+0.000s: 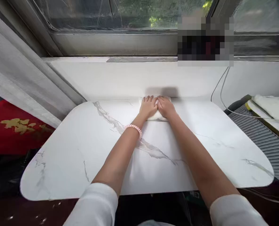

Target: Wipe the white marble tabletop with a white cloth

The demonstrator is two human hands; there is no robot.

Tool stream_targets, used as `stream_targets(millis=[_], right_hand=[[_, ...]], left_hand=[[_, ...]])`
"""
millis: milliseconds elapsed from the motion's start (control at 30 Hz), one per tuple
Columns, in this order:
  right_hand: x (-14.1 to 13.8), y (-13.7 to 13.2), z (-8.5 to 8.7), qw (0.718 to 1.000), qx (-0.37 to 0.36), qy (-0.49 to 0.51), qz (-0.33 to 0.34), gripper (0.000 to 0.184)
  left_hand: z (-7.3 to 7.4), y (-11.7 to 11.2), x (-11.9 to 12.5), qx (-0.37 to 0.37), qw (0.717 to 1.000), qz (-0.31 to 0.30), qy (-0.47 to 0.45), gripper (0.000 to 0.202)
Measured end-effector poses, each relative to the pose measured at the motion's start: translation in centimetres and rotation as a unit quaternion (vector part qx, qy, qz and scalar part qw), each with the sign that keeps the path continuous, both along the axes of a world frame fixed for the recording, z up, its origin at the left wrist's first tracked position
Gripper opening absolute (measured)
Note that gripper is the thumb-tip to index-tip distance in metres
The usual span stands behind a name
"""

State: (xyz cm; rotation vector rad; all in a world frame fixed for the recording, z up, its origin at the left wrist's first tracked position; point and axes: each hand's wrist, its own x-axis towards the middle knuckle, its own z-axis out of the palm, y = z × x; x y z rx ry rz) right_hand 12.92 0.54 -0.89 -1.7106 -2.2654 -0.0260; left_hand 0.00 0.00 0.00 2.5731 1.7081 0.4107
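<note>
At the far edge of the white marble-patterned table (pixel 102 150) lies a white, folded piece, apparently a cloth (pixel 158 117), mostly covered by my hands. My left hand (pixel 149 107) rests flat on it, fingers stretched toward the wall, a pink coiled band (pixel 135 126) round the wrist. Beside it, my right hand (pixel 165 107) also lies on the white piece, its fingers angled up and to the left. The two thumbs meet or nearly touch in the middle. Both arms reach straight forward over the tabletop.
A white wall (pixel 120 78) and window frame (pixel 120 44) rise behind the table. A grey curtain (pixel 24 69) hangs at the left, above a red cloth with gold print (pixel 17 128). Thin cables (pixel 220 91) run down at the right, near a grey ribbed surface (pixel 257 131).
</note>
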Motion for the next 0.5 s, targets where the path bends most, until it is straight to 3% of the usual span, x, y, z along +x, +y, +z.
stream_targets(millis=[267,500], right_hand=[[0.0,-2.1,0.6,0.998,-0.06,-0.011,-0.033,0.06],[0.6,-7.9,0.8,0.996,-0.081,-0.003,-0.024,0.063]], left_hand=[[0.0,-1.8,0.3,-0.02,1.0,0.02,0.009,0.054],[0.2,-8.2,1.0,-0.035,0.999,0.034,-0.016,0.054]])
